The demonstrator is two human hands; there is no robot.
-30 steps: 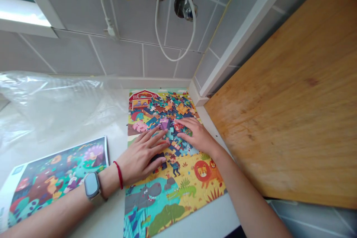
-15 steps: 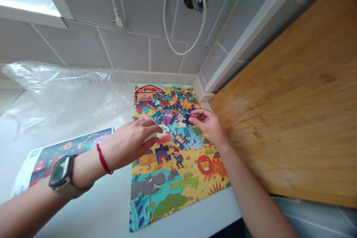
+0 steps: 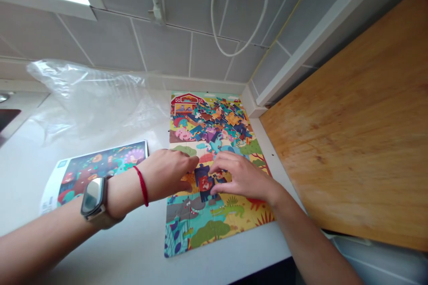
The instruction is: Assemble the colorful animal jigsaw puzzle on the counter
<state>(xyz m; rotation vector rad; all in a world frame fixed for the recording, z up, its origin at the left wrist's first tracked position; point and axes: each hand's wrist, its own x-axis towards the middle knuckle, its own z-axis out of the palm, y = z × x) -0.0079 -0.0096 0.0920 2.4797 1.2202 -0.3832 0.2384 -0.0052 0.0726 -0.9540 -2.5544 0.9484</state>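
Dark blue puzzle pieces [image 3: 205, 183] with a red figure lie together on the colourful animal puzzle board [image 3: 200, 236]. My right hand [image 3: 239, 176] grips their right edge, thumb low and fingertips above. Just left of them, my left hand [image 3: 169, 171] hovers with its thumb and fingers apart, holding nothing. Whether its fingertips touch the pieces I cannot tell. A heap of loose puzzle pieces [image 3: 220, 118] covers the upper part of the board, below a red barn picture.
A picture sheet [image 3: 100, 169] lies under and beside my left forearm. Behind it rests a crumpled clear plastic bag [image 3: 96, 102]. A wooden panel [image 3: 354, 142] stands along the right side, and a white cable [image 3: 216, 31] hangs against the tiled wall.
My right hand has come down and left from the heap with a puzzle piece, bringing it to the dark piece on the board. My left hand stays near that piece. The view has shifted slightly.
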